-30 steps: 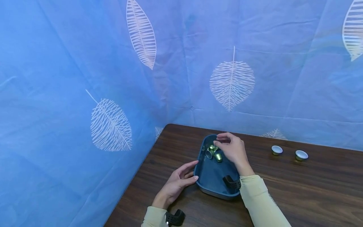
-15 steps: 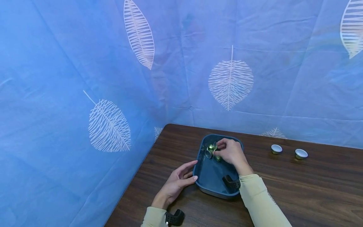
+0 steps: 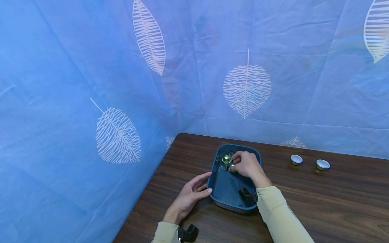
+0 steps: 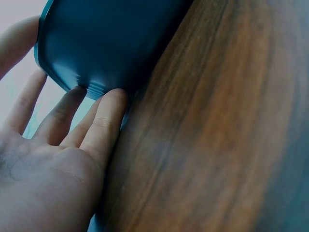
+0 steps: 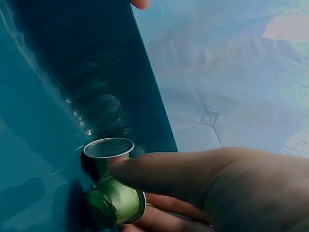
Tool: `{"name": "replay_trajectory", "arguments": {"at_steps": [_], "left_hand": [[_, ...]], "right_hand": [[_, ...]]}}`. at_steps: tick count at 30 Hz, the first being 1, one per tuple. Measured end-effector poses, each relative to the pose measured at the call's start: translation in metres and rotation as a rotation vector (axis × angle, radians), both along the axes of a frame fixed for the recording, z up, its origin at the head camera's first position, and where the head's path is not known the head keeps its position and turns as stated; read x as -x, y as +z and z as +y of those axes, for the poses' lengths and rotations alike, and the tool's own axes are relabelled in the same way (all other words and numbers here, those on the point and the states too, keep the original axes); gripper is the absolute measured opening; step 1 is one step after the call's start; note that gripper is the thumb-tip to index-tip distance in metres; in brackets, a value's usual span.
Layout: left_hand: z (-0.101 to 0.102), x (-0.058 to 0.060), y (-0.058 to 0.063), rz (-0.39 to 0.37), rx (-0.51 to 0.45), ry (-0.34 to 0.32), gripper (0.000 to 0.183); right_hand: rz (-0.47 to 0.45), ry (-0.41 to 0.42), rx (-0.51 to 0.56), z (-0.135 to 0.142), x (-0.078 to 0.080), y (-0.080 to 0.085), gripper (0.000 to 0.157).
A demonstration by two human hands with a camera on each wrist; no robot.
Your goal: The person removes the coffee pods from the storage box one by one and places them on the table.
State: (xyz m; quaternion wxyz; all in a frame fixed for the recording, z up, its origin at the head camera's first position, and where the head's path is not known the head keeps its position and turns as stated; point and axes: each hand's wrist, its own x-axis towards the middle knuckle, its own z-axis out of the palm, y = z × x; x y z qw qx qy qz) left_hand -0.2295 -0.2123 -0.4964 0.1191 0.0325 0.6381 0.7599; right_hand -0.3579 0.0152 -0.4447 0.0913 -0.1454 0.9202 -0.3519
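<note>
A blue tray (image 3: pixel 229 197) stands on the wooden table. My left hand (image 3: pixel 187 199) touches its left side with spread, mostly straight fingers; in the left wrist view the fingertips (image 4: pixel 113 99) rest against the tray's wall. Inside the tray my right hand (image 3: pixel 248 166) pinches a green coffee capsule (image 5: pixel 126 199) between thumb and fingers. Close by sits another coffee capsule (image 5: pixel 108 148) with a pale rim, partly covered by the thumb. More green capsules (image 3: pixel 225 163) lie in a cluster at the tray's far end, some hidden by the hand.
Two gold-green capsules with white tops, a left one (image 3: pixel 296 159) and a right one (image 3: pixel 322 164), stand on the table (image 3: pixel 334 202) right of the tray. A blue curtain (image 3: pixel 194 84) with white leaf prints hangs behind and along the left.
My right hand has come down from the tray's far rim into the tray, onto a capsule nearer me. The left hand keeps its place on the tray's side.
</note>
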Motion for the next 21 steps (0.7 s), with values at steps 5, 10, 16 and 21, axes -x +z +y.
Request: {"name": "replay_trajectory", "arguments": {"at_steps": [5,10,16,21], "left_hand": [[0.0006,-0.0001,0.0001,-0.004,0.0,0.005,0.058],[0.001,-0.0004,0.0004,-0.003,0.001,0.009,0.059],[0.0013,-0.0006,0.0009,-0.009,0.002,0.009,0.059],[0.0016,-0.0011,0.0006,-0.013,0.005,0.011,0.058]], "right_hand": [[-0.009,0.018,-0.03,-0.0016,0.0,-0.001,0.036],[-0.022,0.019,-0.037,-0.0026,-0.0008,-0.0001,0.032],[-0.021,0.024,-0.057,-0.0018,-0.001,-0.0009,0.033],[-0.013,0.032,-0.057,-0.0021,-0.0017,-0.0023,0.032]]}}
